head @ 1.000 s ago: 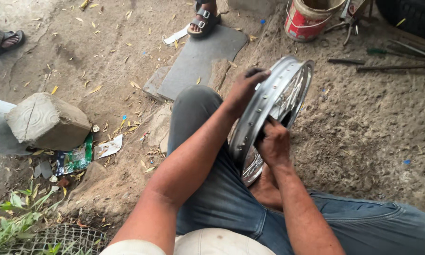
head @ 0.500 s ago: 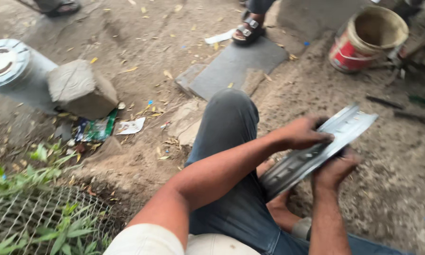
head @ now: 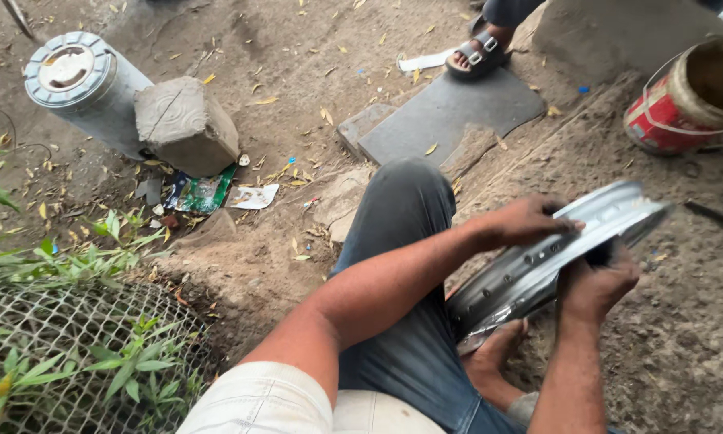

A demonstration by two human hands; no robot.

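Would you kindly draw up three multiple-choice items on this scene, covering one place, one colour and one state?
1. Where does the stone block sit?
A. Beside the metal can
B. Inside the bucket
C. On the wheel rim

2. What colour is the outside of the bucket?
A. Blue
B. Red
C. Green

3. How is the wheel rim held?
A. Lying flat on the ground, untouched
B. By one hand only
C. By both hands

Answers:
1. A, the block leans against the can lying on its side.
2. B, its outer wall is red.
3. C, the left hand rests on top of the rim and the right hand takes it from below.
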